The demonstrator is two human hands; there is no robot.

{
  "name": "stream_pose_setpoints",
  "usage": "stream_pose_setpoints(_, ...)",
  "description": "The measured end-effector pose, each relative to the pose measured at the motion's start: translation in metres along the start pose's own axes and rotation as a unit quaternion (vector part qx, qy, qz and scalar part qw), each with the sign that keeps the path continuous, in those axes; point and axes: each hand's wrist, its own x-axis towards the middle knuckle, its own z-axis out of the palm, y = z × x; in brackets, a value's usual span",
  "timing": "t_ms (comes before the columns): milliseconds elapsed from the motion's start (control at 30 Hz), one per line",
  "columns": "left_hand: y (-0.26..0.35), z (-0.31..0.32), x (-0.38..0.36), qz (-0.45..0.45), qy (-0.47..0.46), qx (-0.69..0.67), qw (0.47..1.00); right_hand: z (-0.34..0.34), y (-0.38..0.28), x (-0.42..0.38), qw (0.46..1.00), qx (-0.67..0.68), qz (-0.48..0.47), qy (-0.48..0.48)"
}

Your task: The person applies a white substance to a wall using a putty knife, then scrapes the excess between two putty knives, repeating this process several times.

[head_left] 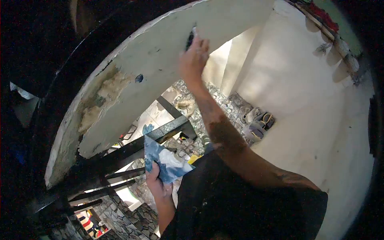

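Note:
My right hand (195,58) is raised against the pale wall band (164,52), its fingers closed round a small dark tool (190,39) with a whitish tip; the tool is blurred. Lower down, my left hand (157,182) grips the lower edge of a blue-and-white smeared board (164,160), which carries a lump of white paste (171,158). Left of my right hand, the wall band shows a small dark hole (139,78) and a rough, peeled brown patch (106,94).
Dark beams (132,150) cross below the wall band. Shoes (262,122) stand on the stone-patterned floor (216,96) far below. A plain white wall (304,92) rises at the right. A box of colourful items (91,224) sits at the lower left.

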Motion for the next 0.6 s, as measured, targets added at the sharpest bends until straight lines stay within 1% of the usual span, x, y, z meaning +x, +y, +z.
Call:
stream_pose_setpoints(67, 0.001, -0.007, -0.002, 0.007, 0.04, 0.001, 0.999, -0.009, -0.031, -0.024, 1.0, -0.007, -0.02, 0.0)
stream_pose_setpoints(100, -0.003, -0.018, 0.002, 0.014, 0.029, -0.024, 0.999, -0.008, -0.043, -0.034, 0.999, 0.017, -0.033, -0.005)
stream_pose_setpoints(200, -0.002, -0.023, -0.003, 0.036, 0.031, 0.012, 0.999, -0.021, -0.083, -0.069, 0.994, 0.077, -0.065, -0.033)
stream_pose_setpoints(267, -0.003, -0.033, -0.01, 0.078, 0.033, 0.083, 0.993, -0.025, -0.099, -0.09, 0.987, 0.113, -0.079, -0.084)
stream_pose_setpoints(367, -0.001, -0.025, -0.013, 0.085, 0.036, 0.097, 0.991, -0.059, -0.104, -0.106, 0.96, 0.174, -0.154, -0.156)
stream_pose_setpoints(433, 0.003, -0.023, -0.014, 0.092, 0.058, 0.092, 0.99, -0.079, -0.063, -0.097, 0.949, 0.208, -0.201, -0.127)
stream_pose_setpoints(500, 0.004, -0.023, -0.015, 0.088, 0.064, 0.07, 0.992, -0.065, -0.011, -0.068, 0.988, 0.088, -0.128, -0.006)
stream_pose_setpoints(533, 0.005, -0.022, -0.016, 0.087, 0.067, 0.058, 0.992, -0.068, 0.007, -0.031, 0.994, 0.083, -0.073, -0.01)
stream_pose_setpoints(567, 0.008, -0.018, -0.019, 0.066, 0.057, 0.05, 0.995, -0.072, 0.025, 0.006, 0.997, 0.078, -0.019, -0.014)
stream_pose_setpoints(600, 0.006, -0.024, -0.021, 0.191, -0.001, 0.212, 0.958, -0.057, 0.048, 0.029, 0.996, 0.031, -0.053, 0.059)
